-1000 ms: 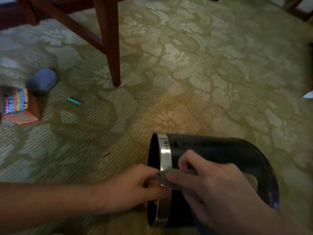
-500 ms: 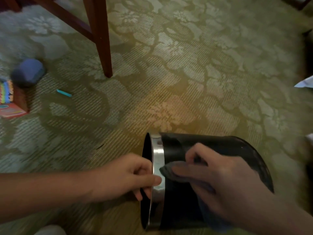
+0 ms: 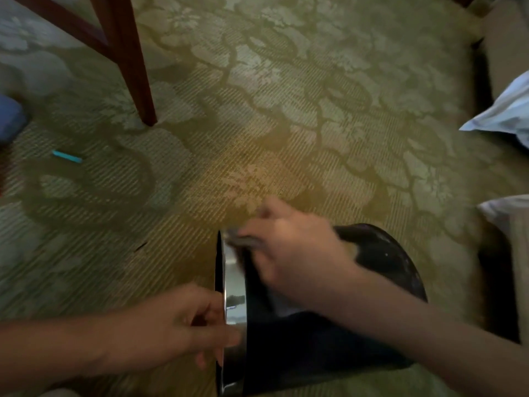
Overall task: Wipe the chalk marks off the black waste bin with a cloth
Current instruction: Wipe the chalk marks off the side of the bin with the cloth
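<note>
The black waste bin (image 3: 383, 253) lies on its side on the patterned carpet, its silver rim (image 3: 233, 282) facing left. My left hand (image 3: 183, 325) grips that rim at its lower part, thumb over the metal band. My right hand (image 3: 292, 245) lies over the top of the bin near the rim and presses a grey cloth (image 3: 243, 240) against it; only a corner of the cloth shows past my fingers. The right hand is blurred by motion. I can make out no chalk marks on the visible black surface.
A reddish wooden chair leg (image 3: 134, 70) stands on the carpet at upper left. A teal chalk stick (image 3: 67, 156) lies to the left, and a blue rounded object (image 3: 10, 118) sits at the left edge. Pale fabric (image 3: 506, 110) shows at the right edge.
My right hand with the cloth has slid up and away, from the bin's near side to its top by the rim. The left hand stays on the rim. The view has shifted left.
</note>
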### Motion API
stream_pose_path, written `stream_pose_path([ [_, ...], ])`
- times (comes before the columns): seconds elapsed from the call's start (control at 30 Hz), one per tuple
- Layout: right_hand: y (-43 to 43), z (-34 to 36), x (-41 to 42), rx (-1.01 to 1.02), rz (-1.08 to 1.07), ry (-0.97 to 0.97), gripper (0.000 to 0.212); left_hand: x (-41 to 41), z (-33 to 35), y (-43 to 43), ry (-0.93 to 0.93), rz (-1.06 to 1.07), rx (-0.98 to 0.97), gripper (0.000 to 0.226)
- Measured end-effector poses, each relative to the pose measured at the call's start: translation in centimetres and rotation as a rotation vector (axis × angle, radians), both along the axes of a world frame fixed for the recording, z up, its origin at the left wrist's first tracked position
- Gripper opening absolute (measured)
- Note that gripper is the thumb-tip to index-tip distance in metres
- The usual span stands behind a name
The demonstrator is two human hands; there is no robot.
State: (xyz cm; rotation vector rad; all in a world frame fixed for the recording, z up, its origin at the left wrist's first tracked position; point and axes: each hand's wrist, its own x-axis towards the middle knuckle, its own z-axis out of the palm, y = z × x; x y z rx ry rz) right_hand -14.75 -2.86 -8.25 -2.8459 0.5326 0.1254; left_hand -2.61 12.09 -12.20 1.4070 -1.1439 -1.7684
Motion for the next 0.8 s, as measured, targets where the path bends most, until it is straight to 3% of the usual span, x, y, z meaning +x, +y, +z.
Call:
stream_pose_path([
  [0.1,0.9,-0.6,1.0,0.017,0.045,-0.051,0.025,-0.2,0.0,0.1,-0.006,-0.002,-0.014,0.016],
  [0.23,-6.3,-1.3,-2.4,-0.14,-0.265,0.138,0.026,0.5,0.2,-0.1,0.037,0.012,-0.016,0.013],
  [0.3,-8.1,-1.2,-2.7,-0.102,-0.363,0.197,0.024,0.6,0.2,-0.1,0.062,0.011,-0.019,0.016],
  [0.43,-3.8,-2.7,2.7,0.002,-0.204,0.073,0.024,0.3,0.0,-0.1,0.021,0.001,-0.02,0.013],
  [0.53,0.7,-3.1,6.9,0.118,-0.023,-0.024,0.024,-0.1,0.0,0.1,-0.007,-0.012,-0.007,0.023],
  [0.63,-0.2,-3.2,6.7,0.167,-0.008,-0.043,0.019,-0.2,0.1,0.2,-0.023,-0.021,-0.022,0.028],
  [0.73,-5.5,-4.0,4.2,0.056,-0.185,0.16,0.022,0.1,0.2,0.2,-0.029,-0.006,-0.045,0.019],
  [0.8,-8.6,-3.9,2.6,0.043,-0.348,0.339,0.024,0.2,0.6,0.1,0.002,-0.004,-0.047,0.025],
])
